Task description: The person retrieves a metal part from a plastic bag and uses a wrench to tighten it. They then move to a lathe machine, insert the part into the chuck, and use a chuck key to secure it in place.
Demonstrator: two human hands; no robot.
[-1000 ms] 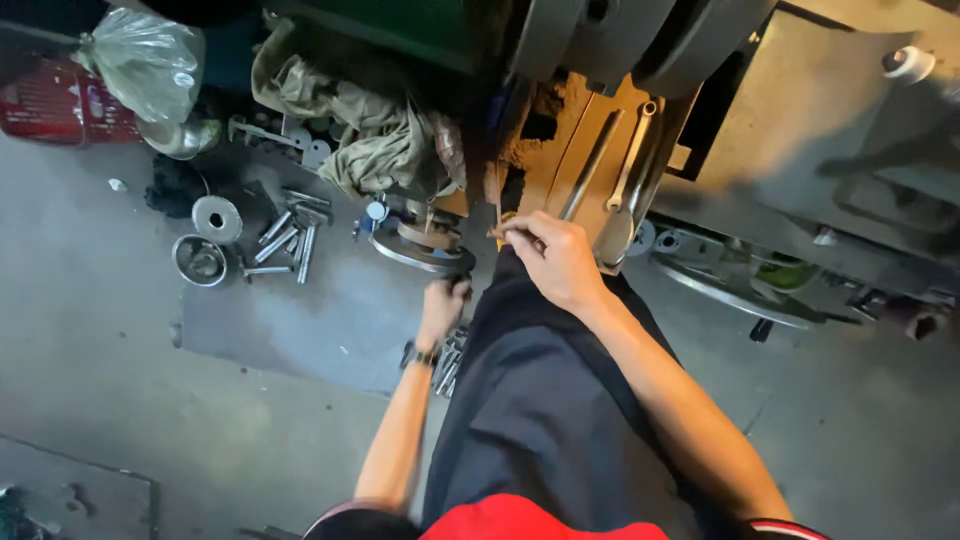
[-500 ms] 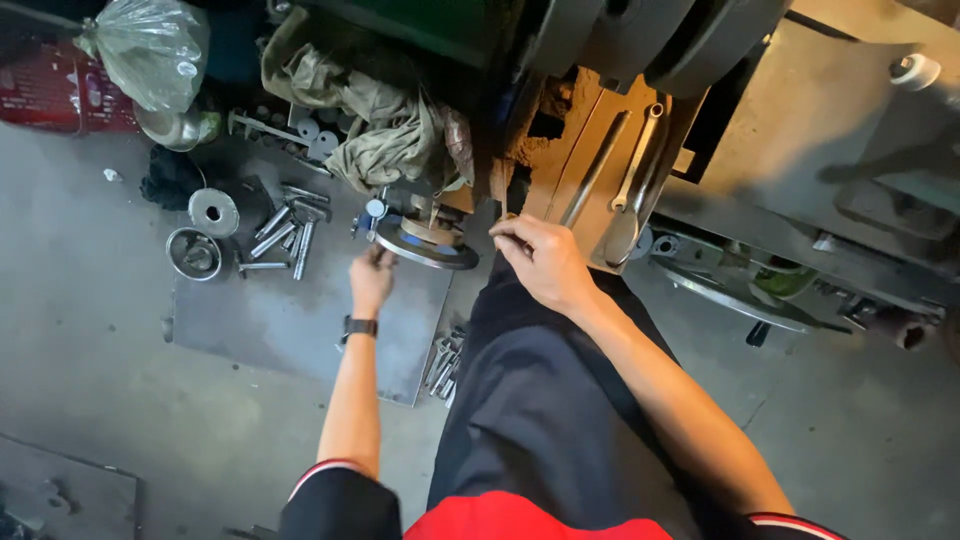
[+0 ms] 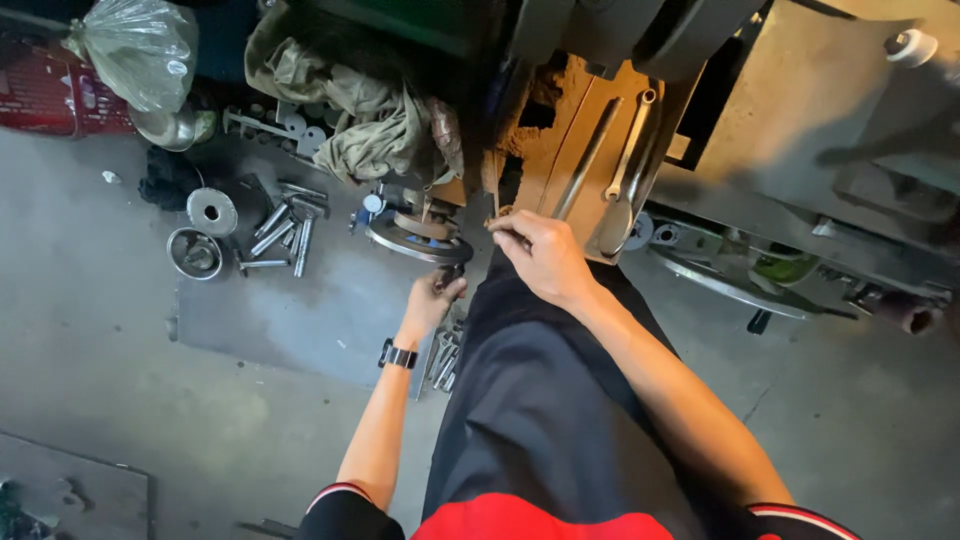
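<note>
Beside the round metal disc, left hand pinches a small dark part; right hand grips something unclear; bolts litter grey floor.

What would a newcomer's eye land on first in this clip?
Both hands at centre: the right hand pinches something small at the rusty orange machine panel, and the left hand reaches below a round metal disc. To the left, loose bolts lie on the grey floor mat.
</note>
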